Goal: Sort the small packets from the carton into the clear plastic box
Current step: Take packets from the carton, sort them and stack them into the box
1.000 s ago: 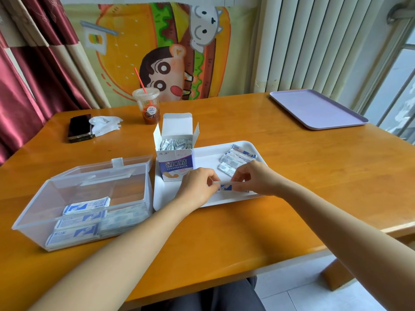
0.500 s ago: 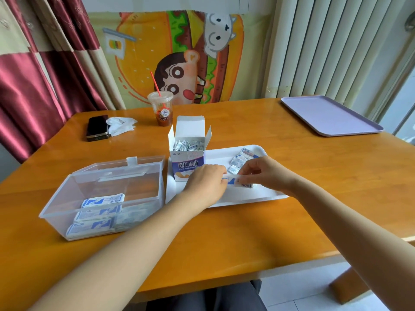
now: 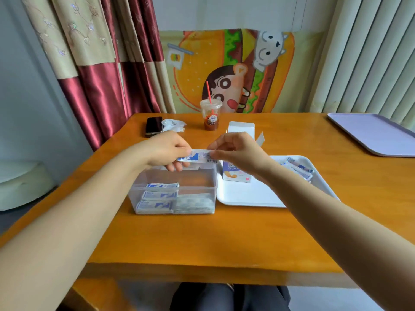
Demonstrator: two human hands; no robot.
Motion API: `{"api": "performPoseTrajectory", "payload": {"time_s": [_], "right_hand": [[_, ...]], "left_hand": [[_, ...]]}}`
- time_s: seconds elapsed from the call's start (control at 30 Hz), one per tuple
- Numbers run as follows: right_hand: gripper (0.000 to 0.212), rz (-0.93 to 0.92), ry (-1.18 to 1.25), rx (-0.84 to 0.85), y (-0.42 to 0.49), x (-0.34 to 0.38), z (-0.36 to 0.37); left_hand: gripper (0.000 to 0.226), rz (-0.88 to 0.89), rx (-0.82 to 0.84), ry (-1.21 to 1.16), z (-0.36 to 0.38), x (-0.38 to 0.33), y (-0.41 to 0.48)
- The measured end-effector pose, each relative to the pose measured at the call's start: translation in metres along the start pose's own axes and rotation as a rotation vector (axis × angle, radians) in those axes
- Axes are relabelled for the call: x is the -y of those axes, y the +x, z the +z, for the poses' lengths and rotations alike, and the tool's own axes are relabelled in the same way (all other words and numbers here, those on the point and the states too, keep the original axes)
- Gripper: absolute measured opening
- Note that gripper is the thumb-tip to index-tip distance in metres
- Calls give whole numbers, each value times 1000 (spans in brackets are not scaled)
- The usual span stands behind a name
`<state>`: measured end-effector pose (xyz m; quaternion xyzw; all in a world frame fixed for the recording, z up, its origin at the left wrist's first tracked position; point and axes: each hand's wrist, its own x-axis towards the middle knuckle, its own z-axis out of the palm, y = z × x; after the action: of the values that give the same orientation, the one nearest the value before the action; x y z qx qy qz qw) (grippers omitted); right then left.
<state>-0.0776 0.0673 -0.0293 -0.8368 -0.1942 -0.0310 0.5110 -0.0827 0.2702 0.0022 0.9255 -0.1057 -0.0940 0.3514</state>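
Observation:
A white and blue packet [image 3: 198,156] hangs in the air above the far side of the clear plastic box [image 3: 175,212]. My left hand [image 3: 167,151] pinches its left end and my right hand [image 3: 235,151] pinches its right end. Inside the box lie several packets [image 3: 159,196] in rows, blue-printed ones on the left, pale ones on the right. The open carton [image 3: 238,173] stands on the white tray [image 3: 247,196], partly hidden behind my right hand. More loose packets [image 3: 298,168] lie on the tray's right side.
At the back of the wooden table [image 3: 202,239] stand a plastic cup with a red straw [image 3: 210,115], a dark phone [image 3: 153,126] and a crumpled tissue [image 3: 173,125]. A lilac tray [image 3: 372,133] lies at the far right. Curtains hang on the left.
Both hands lifted a packet off the white tray and carried it left, over the clear box. The camera view swung left and lower.

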Motion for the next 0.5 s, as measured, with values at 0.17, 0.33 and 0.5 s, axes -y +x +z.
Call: {"api": "performPoseTrajectory", "payload": {"time_s": [0.17, 0.33, 0.5], "right_hand": [[8, 95, -96, 73, 34, 14, 38], [11, 357, -45, 120, 57, 18, 66], [12, 497, -77, 172, 66, 16, 103]], "left_hand": [[12, -92, -174, -61, -28, 58, -11], [11, -216, -455, -30, -38, 104, -5], [13, -270, -392, 71, -30, 113, -3]]}}
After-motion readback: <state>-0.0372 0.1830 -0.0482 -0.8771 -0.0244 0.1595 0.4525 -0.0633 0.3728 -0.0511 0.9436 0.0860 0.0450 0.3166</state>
